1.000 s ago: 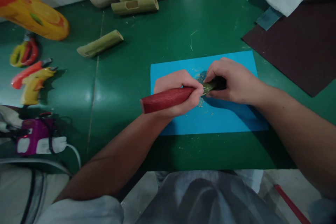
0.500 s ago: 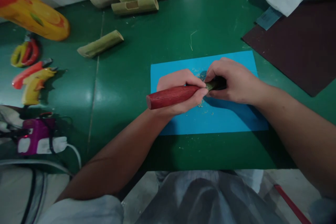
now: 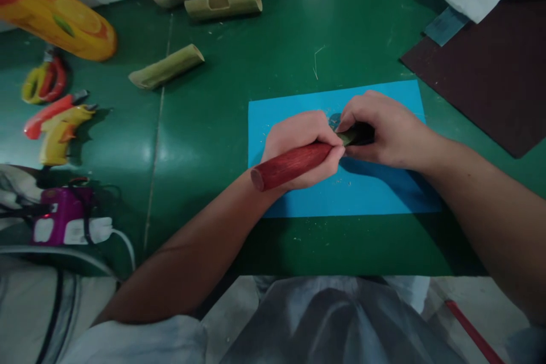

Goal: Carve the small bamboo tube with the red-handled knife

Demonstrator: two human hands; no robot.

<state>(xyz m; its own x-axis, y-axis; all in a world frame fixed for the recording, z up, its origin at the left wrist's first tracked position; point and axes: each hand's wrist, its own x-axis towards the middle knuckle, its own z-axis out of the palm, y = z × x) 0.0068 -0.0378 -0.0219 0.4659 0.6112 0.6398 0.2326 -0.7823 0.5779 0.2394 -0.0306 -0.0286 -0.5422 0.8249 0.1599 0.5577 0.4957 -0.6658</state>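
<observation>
Over a blue sheet (image 3: pixel 384 196), my left hand (image 3: pixel 298 131) is closed around a carving tool with a thick red wooden handle (image 3: pixel 294 165). Its working end is hidden behind my fingertips. My right hand (image 3: pixel 386 125) grips a small green bamboo piece (image 3: pixel 350 135), whose far part is dark and covered by my fingers. The fingertips of both hands meet where tool and bamboo come together; whether the edge touches the bamboo cannot be made out. Shavings and crumbs lie on the sheet around my hands.
Several cut bamboo tubes (image 3: pixel 224 4) lie at the back, and one tube (image 3: pixel 167 67) lies closer. On the left are a yellow-orange bottle (image 3: pixel 63 17), scissors (image 3: pixel 45 81), a yellow glue gun (image 3: pixel 60 139) and a purple power adapter (image 3: pixel 68 213). A dark board (image 3: pixel 490 79) lies at right.
The red handle's butt end has swung down and to the right, so the tool lies at a steeper slant. My right hand keeps hold of the bamboo piece. The whole view has shifted slightly.
</observation>
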